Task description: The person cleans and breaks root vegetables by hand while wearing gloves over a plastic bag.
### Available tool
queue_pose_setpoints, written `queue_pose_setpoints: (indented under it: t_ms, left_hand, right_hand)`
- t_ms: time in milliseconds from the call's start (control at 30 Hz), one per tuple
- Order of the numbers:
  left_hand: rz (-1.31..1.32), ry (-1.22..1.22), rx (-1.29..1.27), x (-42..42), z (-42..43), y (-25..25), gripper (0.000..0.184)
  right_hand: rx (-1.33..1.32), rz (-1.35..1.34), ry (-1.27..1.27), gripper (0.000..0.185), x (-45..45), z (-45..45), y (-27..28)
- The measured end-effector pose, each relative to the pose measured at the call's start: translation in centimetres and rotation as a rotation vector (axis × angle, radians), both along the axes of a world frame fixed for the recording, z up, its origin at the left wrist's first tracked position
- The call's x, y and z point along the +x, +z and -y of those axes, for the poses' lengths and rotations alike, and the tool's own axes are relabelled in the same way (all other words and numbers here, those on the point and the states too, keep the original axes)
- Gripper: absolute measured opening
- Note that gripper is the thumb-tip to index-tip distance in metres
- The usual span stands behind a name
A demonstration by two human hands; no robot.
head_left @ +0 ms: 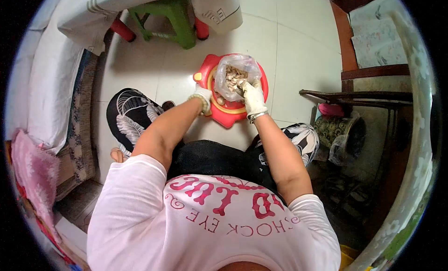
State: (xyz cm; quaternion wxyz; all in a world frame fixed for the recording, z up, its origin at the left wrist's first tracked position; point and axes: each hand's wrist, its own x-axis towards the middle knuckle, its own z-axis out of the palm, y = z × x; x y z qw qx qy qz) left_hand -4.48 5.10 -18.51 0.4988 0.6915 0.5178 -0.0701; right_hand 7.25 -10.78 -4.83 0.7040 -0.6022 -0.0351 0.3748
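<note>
A red round tray-like base with a yellow ring (224, 118) stands low in front of me. On it is a clear plastic bag (225, 86), open at the top, with many small pale brown pieces (234, 76) inside. My right hand (253, 97), in a whitish glove, reaches to the bag's right side, its fingers closed at the pieces; what they pinch is too small to make out. My left hand (203, 97), gloved too, is at the left edge of the red base, its fingers mostly hidden. A small round piece (220, 100) lies beside the bag.
A green stool (175, 20) with red legs beside it stands under a cloth-covered table (135, 1). A covered seat (44, 84) is at the left. At the right are a dark metal bar (345, 97) and a pink item (330, 109) among bags.
</note>
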Motion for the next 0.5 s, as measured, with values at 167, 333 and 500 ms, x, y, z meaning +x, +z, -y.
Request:
queue_pose_setpoints:
  t_ms: [167,333,500]
  left_hand:
    - [0.286,0.410,-0.309,0.7,4.5,5.0,0.052]
    - [0.534,0.150,-0.464,1.7,2.2,-2.2,0.055]
    - [0.205,0.212,-0.337,1.2,0.9,3.6,0.032]
  right_hand:
    - [-0.069,0.135,-0.075,0.026,0.3,-0.2,-2.0]
    - [-0.026,0.146,-0.120,0.031,0.5,-0.9,-0.2]
    - [-0.039,0.138,-0.149,0.028,0.9,-0.4,1.4]
